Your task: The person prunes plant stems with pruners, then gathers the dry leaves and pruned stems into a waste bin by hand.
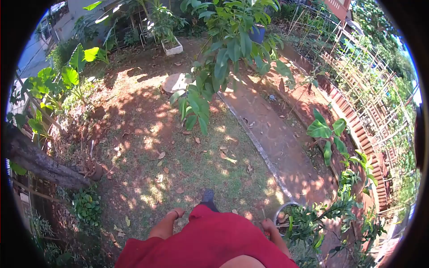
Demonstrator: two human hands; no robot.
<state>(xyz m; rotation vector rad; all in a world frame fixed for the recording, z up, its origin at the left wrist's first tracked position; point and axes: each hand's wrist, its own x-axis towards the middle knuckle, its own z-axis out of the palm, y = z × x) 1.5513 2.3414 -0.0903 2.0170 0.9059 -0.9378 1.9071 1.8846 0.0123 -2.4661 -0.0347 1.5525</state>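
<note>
My left hand [178,212] hangs low beside the red shirt [214,239], over the grass, with a dark band at the wrist. Its fingers are mostly hidden from above, and no object shows at it. On the other side, my right hand [268,225] is closed, and a thin pale stick-like piece [263,213] sticks up from it. Just right of that hand is a round container [292,203] with a light rim and brownish contents, partly covered by leaves. A dark shoe [208,195] is forward on the grass.
Leafy branches [196,107] hang ahead. A paved path [286,147] with a raised pale edge runs along the right, beside a brick-like border [357,127] and stick fence [380,102]. A tree trunk [44,165] leans at left. A round slab [176,83] and white planter [173,48] lie farther off.
</note>
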